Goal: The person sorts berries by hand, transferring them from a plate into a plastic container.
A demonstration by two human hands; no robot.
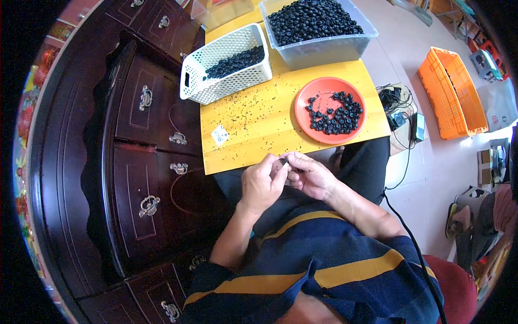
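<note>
In front of my lap, just off the table's near edge, my left hand [260, 184] and my right hand [310, 176] meet fingertip to fingertip. Both are closed in a pinch on a small black part [284, 161], mostly hidden by the fingers. Beyond them on the yellow table [253, 116] stands a round red-orange plate [330, 138] with many small black round parts [340, 120], some showing a ring-like face. A white perforated basket [232, 86] at the left holds more dark pieces [234, 63]. The clear plastic bin [324, 54] behind is heaped with black round parts [313, 21].
Dark specks and a small white square [219, 135] lie on the tabletop. A dark wooden cabinet [145, 124] with metal handles stands close at the left. Right of the table are coiled black cables [394, 98], a power adapter [417, 127] and an orange crate [448, 94] on the floor.
</note>
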